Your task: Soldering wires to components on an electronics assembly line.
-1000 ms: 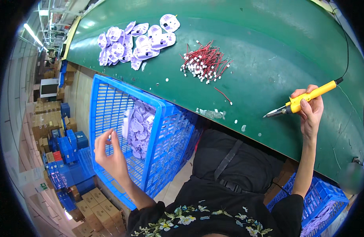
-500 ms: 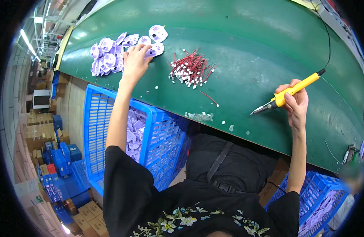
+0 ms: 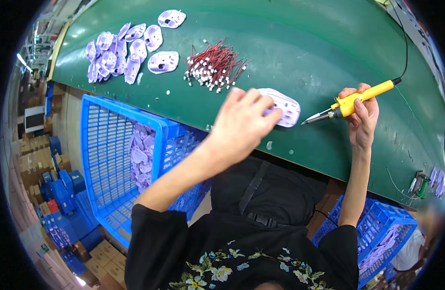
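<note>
My left hand [image 3: 244,121] grips the near-left end of a lavender plastic shell [image 3: 289,112], rounded and with cut-outs, at the front of the green bench. Its fingers cover part of the shell. In my right hand [image 3: 362,118] is a yellow soldering iron [image 3: 379,89], held like a pen, its metal tip pointing left, close to the shell's right edge. Behind my left hand lies a heap of red and dark wires [image 3: 217,63] with white connectors. A pile of similar lavender shells [image 3: 106,58] is at the far left, with one loose shell [image 3: 163,63] nearer the wires.
A blue plastic crate [image 3: 160,145] containing lavender shells stands below the bench's left front. Another blue crate [image 3: 391,223] stands at lower right, near a partly visible person. The iron's black cord [image 3: 406,48] runs to the back. A green spool [image 3: 422,186] sits at the right edge.
My left hand has moved right from the pile, bringing a shell in front of the iron. The right hand still holds the iron in nearly the same place. The view has shifted slightly.
</note>
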The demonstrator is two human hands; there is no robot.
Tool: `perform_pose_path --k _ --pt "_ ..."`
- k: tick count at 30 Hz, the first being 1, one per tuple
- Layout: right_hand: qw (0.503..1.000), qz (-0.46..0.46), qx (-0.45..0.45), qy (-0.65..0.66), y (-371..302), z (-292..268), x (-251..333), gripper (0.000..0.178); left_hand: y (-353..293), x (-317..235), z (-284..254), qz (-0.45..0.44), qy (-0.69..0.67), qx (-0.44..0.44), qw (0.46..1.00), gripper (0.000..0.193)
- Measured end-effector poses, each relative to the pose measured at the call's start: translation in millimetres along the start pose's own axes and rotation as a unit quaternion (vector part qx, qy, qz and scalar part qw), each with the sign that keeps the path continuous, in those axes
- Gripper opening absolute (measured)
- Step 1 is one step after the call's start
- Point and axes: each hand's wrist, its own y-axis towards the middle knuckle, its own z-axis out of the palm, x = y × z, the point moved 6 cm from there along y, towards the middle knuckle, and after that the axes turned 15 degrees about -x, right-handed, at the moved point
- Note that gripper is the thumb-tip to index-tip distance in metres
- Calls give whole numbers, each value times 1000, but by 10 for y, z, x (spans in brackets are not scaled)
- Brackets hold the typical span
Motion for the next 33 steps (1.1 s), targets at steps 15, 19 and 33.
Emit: perform_pose_path --k 15,19,33 --pt "1000 8 25 -8 -81 116 55 32 -543 456 77 -461 97 -44 881 29" --pt "999 10 26 -16 -70 127 54 33 -490 308 117 -350 51 -124 927 21" --pt "1000 24 12 -2 -20 117 -14 28 -674 194 63 -365 -75 -129 919 6"
